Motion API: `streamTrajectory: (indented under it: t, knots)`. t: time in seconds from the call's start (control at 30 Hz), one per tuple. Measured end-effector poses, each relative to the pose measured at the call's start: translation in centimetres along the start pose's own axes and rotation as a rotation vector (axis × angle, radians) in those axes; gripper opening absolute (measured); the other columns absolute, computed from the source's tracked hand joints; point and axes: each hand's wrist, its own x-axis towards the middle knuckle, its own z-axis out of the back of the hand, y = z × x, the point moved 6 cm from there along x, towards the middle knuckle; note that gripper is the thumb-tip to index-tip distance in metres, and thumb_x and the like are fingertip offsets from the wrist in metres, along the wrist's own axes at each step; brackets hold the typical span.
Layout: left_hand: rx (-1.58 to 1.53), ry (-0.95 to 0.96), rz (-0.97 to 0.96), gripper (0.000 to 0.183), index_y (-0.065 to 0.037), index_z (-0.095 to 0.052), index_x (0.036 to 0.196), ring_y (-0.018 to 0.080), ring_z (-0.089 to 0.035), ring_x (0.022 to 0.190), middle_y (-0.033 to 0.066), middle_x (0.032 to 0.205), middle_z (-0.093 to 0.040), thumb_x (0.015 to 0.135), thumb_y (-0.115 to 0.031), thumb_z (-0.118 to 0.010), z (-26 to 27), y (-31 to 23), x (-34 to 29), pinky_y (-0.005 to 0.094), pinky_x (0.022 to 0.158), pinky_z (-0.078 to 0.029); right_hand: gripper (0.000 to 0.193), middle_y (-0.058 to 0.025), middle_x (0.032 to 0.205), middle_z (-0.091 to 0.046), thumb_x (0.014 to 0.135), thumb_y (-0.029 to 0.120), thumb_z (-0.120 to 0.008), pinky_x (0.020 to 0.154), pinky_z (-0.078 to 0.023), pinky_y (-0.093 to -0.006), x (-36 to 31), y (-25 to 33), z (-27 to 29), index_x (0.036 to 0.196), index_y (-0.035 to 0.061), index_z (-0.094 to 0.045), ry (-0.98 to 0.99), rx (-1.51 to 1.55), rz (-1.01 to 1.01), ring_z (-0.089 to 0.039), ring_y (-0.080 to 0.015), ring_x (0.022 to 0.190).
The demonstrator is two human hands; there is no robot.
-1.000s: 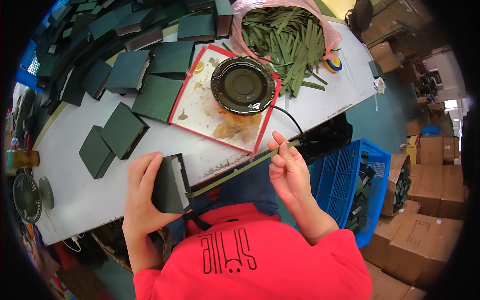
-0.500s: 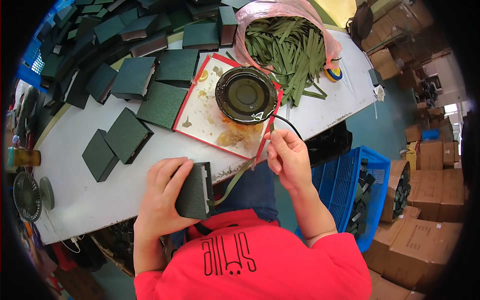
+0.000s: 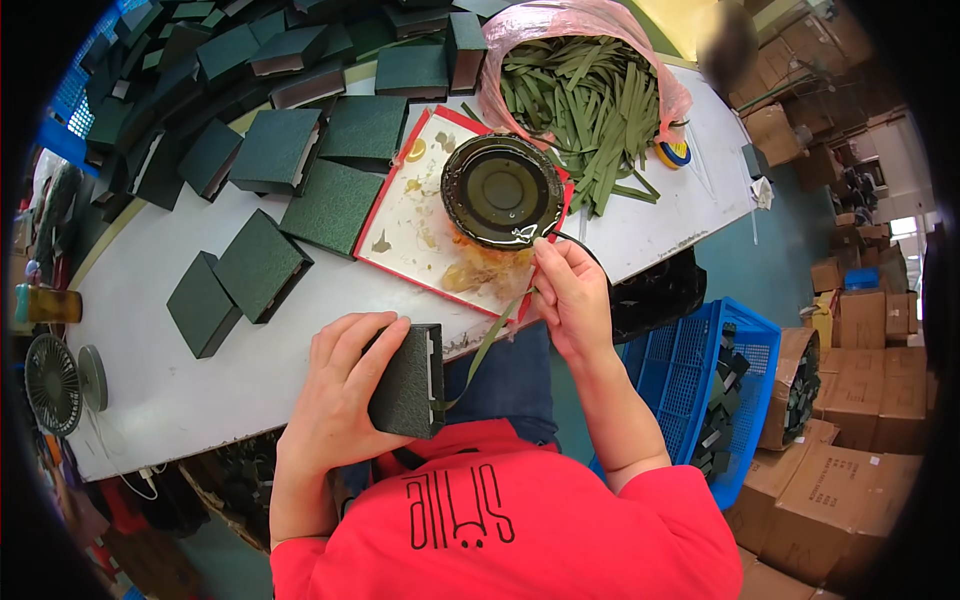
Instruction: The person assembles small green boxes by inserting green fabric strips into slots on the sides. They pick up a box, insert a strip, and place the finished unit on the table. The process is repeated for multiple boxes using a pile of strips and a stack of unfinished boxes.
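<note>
My left hand (image 3: 352, 385) is wrapped round a small dark green box (image 3: 412, 385) at the table's front edge. From the box's right side an olive green ribbon (image 3: 480, 352) runs up to my right hand (image 3: 572, 295), whose fingers pinch its far end. Those fingertips are at the near right rim of a round black pot (image 3: 502, 190) of shiny amber-brown liquid; whether they touch the rim I cannot tell. Under the pot lies a white board (image 3: 405, 235) with red edges, smeared with yellowish residue.
Dark green boxes (image 3: 262, 265) crowd the table's left and back. A pink plastic bag (image 3: 675, 98) of green ribbon strips stands behind the pot, near a tape roll (image 3: 673, 155). A blue crate (image 3: 765, 400) and cardboard cartons (image 3: 840, 500) stand at right; a small fan (image 3: 52, 385) is left.
My right hand has moved slightly up and left, bringing its fingertips to the pot's rim with the ribbon. My left hand and the box have shifted a little to the right.
</note>
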Motion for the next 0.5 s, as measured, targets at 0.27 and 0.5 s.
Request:
streamTrajectory:
  t: [0.27,0.5]
  knots:
    - [0.006,-0.019,-0.015,0.099,-0.001,-0.05,0.138,0.04,-0.05,0.121,0.0171,0.134,-0.052,0.049,-0.019,-0.089,0.1,0.3,0.0,0.0487,0.102,-0.042,0.019,0.0035,0.063,-0.048,0.098,0.019,-0.065,0.039,-0.026,-0.02,-0.3,-0.1,0.4,0.087,0.0061,-0.057,0.006,0.076,0.028,-0.035,-0.0024,0.046]
    - [-0.072,-0.05,-0.045,0.094,-0.003,-0.05,0.138,0.0381,-0.049,0.123,0.015,0.136,-0.052,0.055,-0.023,-0.089,0.7,0.2,0.4,0.0486,0.103,-0.042,0.013,0.0034,0.065,-0.052,0.1,0.014,-0.062,0.041,-0.027,-0.0194,-3.6,0.6,-1.2,0.091,0.0045,-0.059,0.139,0.067,0.068,-0.039,-0.0012,0.049]
